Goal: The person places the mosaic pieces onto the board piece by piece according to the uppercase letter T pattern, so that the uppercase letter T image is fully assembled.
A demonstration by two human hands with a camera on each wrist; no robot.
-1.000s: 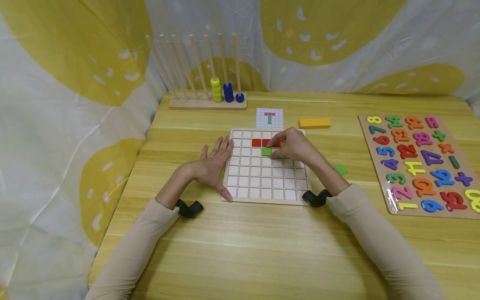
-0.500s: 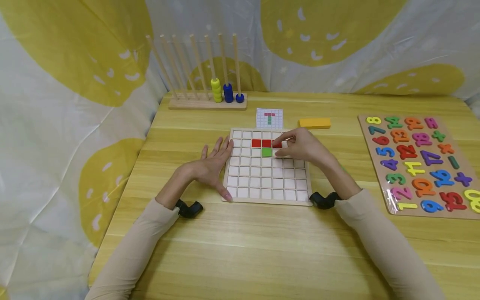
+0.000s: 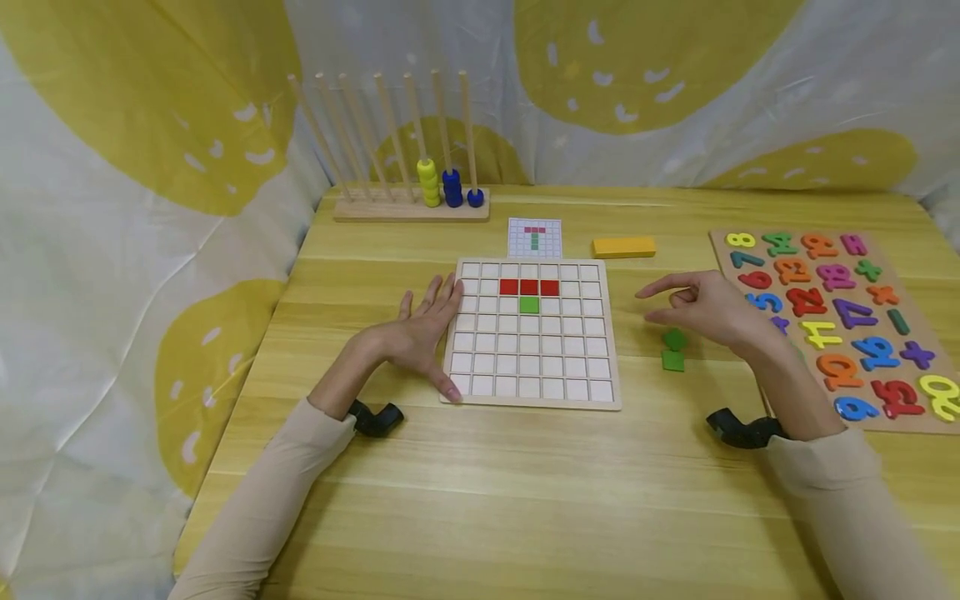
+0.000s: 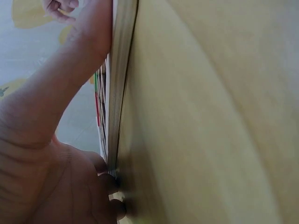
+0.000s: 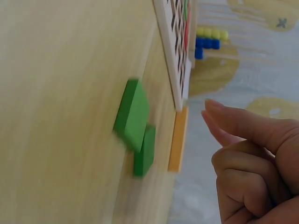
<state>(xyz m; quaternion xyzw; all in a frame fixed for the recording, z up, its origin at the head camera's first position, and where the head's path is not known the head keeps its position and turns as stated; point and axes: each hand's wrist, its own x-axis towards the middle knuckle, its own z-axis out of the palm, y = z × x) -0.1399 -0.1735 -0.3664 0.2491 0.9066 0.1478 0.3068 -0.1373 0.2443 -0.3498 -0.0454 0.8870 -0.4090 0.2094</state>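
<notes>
My left hand [image 3: 420,337] is spread along the left edge of a wooden grid board [image 3: 531,406], its fingertips and thumb touching the frame. Three red square tiles [image 3: 528,287] lie in a row in the board's second row, with one green tile [image 3: 528,305] right below the middle one. My right hand [image 3: 708,308] hovers to the right of the board, thumb and index finger stretched out and apart, holding nothing. Just below its fingertips two loose green tiles [image 5: 133,116] lie close together on the table, seen large in the right wrist view.
A small pattern card [image 3: 535,237] lies behind the board, beside an orange bar [image 3: 624,247]. An abacus [image 3: 411,212] with upright rods stands at the back left. A number puzzle board [image 3: 832,333] lies on the right, partly under my right forearm.
My right hand has moved off the board to the right and over beside the loose green tiles, leaving the green tile it touched in its cell. My left hand stays put.
</notes>
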